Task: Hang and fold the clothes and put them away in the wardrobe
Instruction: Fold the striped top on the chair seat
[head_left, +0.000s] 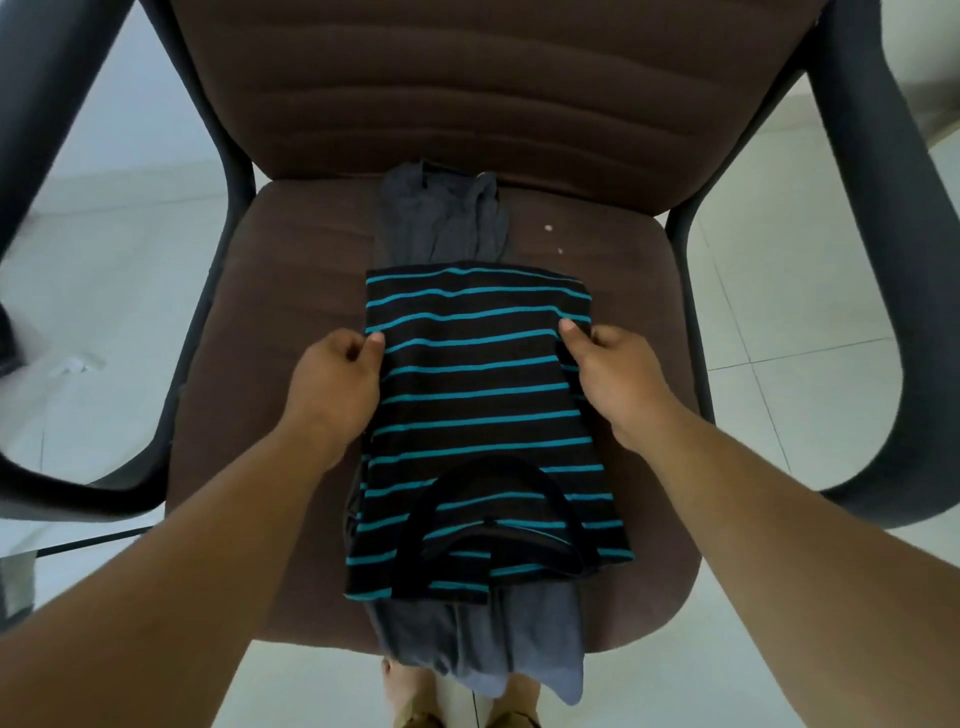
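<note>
We see a black shirt (483, 395) with thin teal stripes, folded into a narrow panel, collar nearest us, lying on a grey garment (441, 218) on the brown chair seat (623, 322). Our left hand (335, 382) and right hand (613, 374) pinch its side edges.

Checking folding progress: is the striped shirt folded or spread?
Partly folded: striped shirt is a narrow rectangle, sleeves tucked away, collar showing.

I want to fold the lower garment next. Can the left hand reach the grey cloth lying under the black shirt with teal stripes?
Probably yes. The grey cloth sticks out uncovered beyond the striped shirt, and nothing blocks the left hand, though it now pinches the shirt's edge.
</note>
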